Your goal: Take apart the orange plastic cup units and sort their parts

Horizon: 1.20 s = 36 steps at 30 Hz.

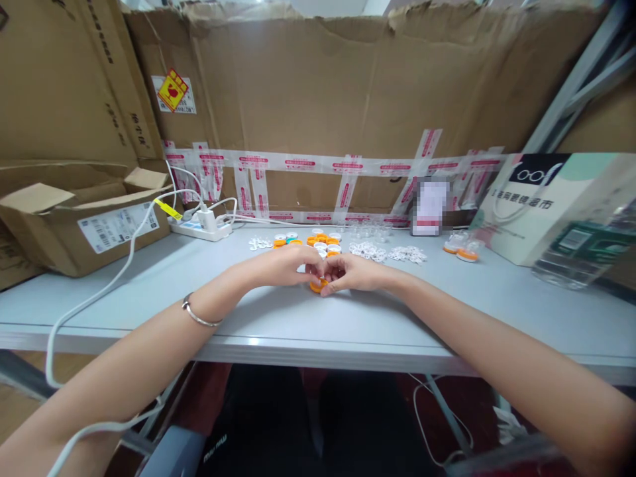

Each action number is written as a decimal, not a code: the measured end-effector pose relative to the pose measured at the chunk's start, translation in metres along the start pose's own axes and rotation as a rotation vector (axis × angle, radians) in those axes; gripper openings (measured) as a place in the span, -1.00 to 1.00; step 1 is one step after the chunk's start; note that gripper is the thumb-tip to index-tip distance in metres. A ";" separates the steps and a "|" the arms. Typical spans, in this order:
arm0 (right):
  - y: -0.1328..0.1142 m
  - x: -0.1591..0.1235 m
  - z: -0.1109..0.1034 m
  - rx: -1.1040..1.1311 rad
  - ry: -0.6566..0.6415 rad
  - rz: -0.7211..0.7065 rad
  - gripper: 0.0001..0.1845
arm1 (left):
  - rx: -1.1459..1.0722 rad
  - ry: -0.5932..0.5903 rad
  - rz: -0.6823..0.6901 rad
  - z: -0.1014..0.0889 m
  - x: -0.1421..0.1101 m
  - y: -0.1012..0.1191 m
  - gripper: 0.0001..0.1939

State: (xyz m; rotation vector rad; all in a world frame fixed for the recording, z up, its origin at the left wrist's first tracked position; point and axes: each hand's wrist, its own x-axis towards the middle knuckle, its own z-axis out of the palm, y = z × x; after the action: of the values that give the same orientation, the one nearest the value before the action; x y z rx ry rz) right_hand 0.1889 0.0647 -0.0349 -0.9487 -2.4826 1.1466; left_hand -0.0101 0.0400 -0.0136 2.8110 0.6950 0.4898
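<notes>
Near the middle of the table, both hands meet over an orange round cap (318, 287), which rests on or close to the tabletop. My right hand (356, 271) grips its right side, with the thumb along the near edge. My left hand (293, 265) has its fingertips pinched together just above the cap; whatever they hold is hidden. Behind the hands lie several orange caps (318, 240) and white round caps (320, 247). Small white plastic parts (407, 254) lie in a loose pile behind my right hand, with more white pieces (260, 244) at the left.
Clear plastic pieces (370, 232) stand at the back, near a propped phone (430, 207). Orange-based clear containers (467, 254), a printed box (521, 205) and a water bottle (581, 248) are at right. A power strip (203, 228) and open carton (84, 218) occupy the left.
</notes>
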 end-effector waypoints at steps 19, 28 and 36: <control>-0.001 0.002 0.003 0.019 0.010 -0.005 -0.67 | 0.619 -0.022 0.188 0.013 0.006 0.009 -0.81; 0.001 0.004 0.004 0.008 0.019 -0.008 -0.67 | 0.789 0.019 0.297 0.019 0.004 0.008 -0.79; -0.001 0.003 0.004 0.009 0.019 -0.011 -0.67 | 0.680 0.078 0.248 0.021 0.004 0.004 -0.78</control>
State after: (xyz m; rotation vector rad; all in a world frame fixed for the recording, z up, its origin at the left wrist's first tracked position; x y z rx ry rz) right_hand 0.1845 0.0638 -0.0365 -0.9374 -2.4622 1.1390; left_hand 0.0023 0.0360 -0.0310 3.5637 0.6162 0.4719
